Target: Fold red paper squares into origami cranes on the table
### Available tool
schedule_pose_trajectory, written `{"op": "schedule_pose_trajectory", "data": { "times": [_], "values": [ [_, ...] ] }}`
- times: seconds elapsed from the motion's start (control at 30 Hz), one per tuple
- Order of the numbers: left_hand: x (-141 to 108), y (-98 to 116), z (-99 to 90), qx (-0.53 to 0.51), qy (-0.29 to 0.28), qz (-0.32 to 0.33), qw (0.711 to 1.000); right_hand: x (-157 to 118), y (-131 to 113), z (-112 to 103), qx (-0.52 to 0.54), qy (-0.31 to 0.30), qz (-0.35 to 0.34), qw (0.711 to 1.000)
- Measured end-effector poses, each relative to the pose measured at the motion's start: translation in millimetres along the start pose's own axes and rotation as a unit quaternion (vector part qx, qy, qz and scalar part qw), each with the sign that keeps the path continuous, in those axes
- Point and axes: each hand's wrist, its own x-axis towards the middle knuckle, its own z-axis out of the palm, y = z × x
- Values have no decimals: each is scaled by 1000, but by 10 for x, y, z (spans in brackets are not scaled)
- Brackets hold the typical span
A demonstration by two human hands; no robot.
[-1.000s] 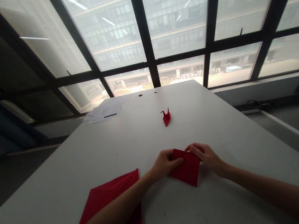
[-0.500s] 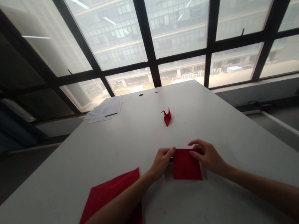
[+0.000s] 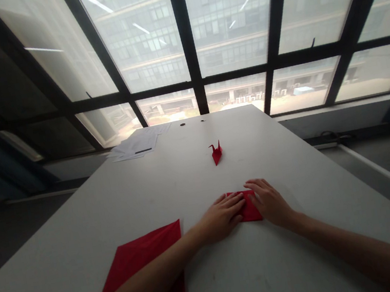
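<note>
A small folded square of red paper (image 3: 251,212) lies on the white table in front of me. My left hand (image 3: 224,214) rests flat across its left part, fingers stretched out and covering much of it. At the paper's right edge is my right hand (image 3: 268,201), with its thumb on or beside the paper and the other fingers apart and slightly curved. Farther back on the table stands a red origami crane (image 3: 216,153).
A larger red paper sheet (image 3: 141,250) lies at the left, partly beneath my left forearm. White papers (image 3: 135,144) with a dark pen (image 3: 143,150) on top are at the table's far left. Tall windows rise behind the table (image 3: 170,179).
The red paper has gone from held up between my hands to lying on the table. My left hand has let go of its corner and spread flat over it.
</note>
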Motion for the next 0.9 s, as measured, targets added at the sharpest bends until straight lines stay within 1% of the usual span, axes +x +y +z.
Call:
{"op": "schedule_pose_trajectory", "data": {
  "times": [0.1,0.17,0.23,0.33,0.37,0.47,0.5,0.53,0.57,0.63,0.7,0.73,0.83,0.9],
  "values": [
    [-8,-21,21,37,-11,-27,999,-75,-43,41,-10,-104,-39,994],
    [-26,-40,40,53,-16,-37,998,-120,-31,76,-34,-157,-45,986],
    [-53,-72,64,62,-22,-42,997,-146,8,99,-53,-177,-45,982],
    [-88,-161,96,65,-18,-67,995,-145,66,93,-58,-178,-47,981],
    [-92,-197,102,63,-4,-88,994,-137,74,82,-57,-179,-47,981],
    [-76,-285,92,51,69,-163,983,-106,60,33,-60,-193,-44,978],
    [-67,-298,83,49,92,-163,981,-95,47,13,-58,-201,-47,977],
    [-58,-301,73,47,98,-140,984,-85,34,-7,-54,-210,-52,975],
    [-51,-295,65,44,92,-111,989,-78,22,-25,-48,-218,-59,973],
    [-45,-269,60,41,52,-60,996,-69,12,-51,-35,-234,-76,969],
    [-49,-243,69,45,8,-44,998,-68,26,-52,-38,-231,-72,969],
    [-53,-235,75,48,-6,-46,998,-69,43,-44,-50,-218,-57,973],
    [-66,-227,82,53,-11,-51,997,-63,103,-8,-105,-155,27,982],
    [-71,-225,77,57,-6,-55,997,-50,122,2,-129,-122,63,982]
  ]
}}
